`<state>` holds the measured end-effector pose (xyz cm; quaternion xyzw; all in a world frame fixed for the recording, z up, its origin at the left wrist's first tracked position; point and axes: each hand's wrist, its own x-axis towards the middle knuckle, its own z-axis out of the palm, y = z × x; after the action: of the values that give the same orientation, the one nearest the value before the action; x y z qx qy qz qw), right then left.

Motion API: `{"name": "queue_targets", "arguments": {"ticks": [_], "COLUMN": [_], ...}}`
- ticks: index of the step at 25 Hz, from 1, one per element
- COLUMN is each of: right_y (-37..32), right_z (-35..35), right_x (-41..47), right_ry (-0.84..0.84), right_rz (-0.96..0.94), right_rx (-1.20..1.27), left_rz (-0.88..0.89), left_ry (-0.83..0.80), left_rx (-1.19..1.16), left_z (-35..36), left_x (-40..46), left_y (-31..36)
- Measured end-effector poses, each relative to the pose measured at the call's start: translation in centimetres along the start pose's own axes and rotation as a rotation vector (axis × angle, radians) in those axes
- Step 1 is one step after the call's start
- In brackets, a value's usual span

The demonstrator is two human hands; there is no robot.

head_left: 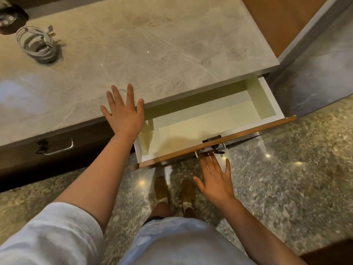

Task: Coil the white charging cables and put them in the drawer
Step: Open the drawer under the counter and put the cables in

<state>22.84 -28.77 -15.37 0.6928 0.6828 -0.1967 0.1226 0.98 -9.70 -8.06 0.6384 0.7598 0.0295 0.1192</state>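
A coiled bundle of white charging cables [37, 44] lies on the marble countertop [152, 44] at the far left. The drawer [267, 100] under the counter's right end stands pulled out, its pale inside bare. My left hand [124, 111] hovers flat with spread fingers over the counter's front edge, just left of the drawer. My right hand [215, 178] is open, fingers apart, its fingertips at the metal handle [212, 148] on the drawer's wooden front. Neither hand holds anything.
A dark round socket plate [10, 19] sits at the counter's back left corner, beside the cables. A shut dark drawer with a metal handle [59, 148] is to the left. A wall panel [315, 54] stands right of the drawer. My feet are on the speckled floor below.
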Motion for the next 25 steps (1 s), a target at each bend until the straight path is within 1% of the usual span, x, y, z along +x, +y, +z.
{"name": "queue_targets", "arguments": {"ticks": [5, 6, 8, 10, 12, 15, 18, 21, 23, 25], "right_y": [0.6, 0.6, 0.3, -0.1, -1.0, -3.6, -6.3, -9.2, -11.0, -13.2], "right_z": [0.7, 0.6, -0.6, -3.3, -6.8, -12.0, -15.1, -18.2, -19.5, -20.5], "right_x": [-1.9, -2.1, -2.4, -2.4, -2.3, 0.0, 4.8, 8.8, 10.7, 12.5], "right_ry": [-0.043, -0.030, -0.009, -0.067, 0.008, 0.198, 0.393, 0.319, 0.361, 0.409], "right_rz": [-0.005, -0.007, -0.037, -0.096, -0.190, -0.285, -0.347, -0.377, -0.402, -0.451], "right_rx": [-0.018, -0.014, -0.008, 0.053, 0.120, 0.172, 0.108, 0.030, 0.012, 0.022], "left_rz": [0.005, 0.008, 0.008, 0.005, 0.000, 0.017, 0.061, 0.057, -0.031, -0.136], "left_ry": [0.009, 0.012, 0.012, 0.005, -0.010, -0.011, 0.013, -0.038, -0.068, -0.055], "left_rx": [-0.004, -0.004, -0.006, -0.003, 0.008, 0.035, 0.061, 0.034, -0.015, -0.031], "left_z": [0.2, 0.3, 0.2, 0.1, 0.0, -0.6, -1.3, -1.8, -2.5, -3.6], "left_x": [0.0, 0.1, 0.1, 0.1, 0.1, 0.1, -0.2, -0.1, 0.8, 1.9], "left_y": [-0.1, -0.1, -0.1, -0.1, 0.0, -0.2, -1.3, -3.0, -4.9, -7.5]}}
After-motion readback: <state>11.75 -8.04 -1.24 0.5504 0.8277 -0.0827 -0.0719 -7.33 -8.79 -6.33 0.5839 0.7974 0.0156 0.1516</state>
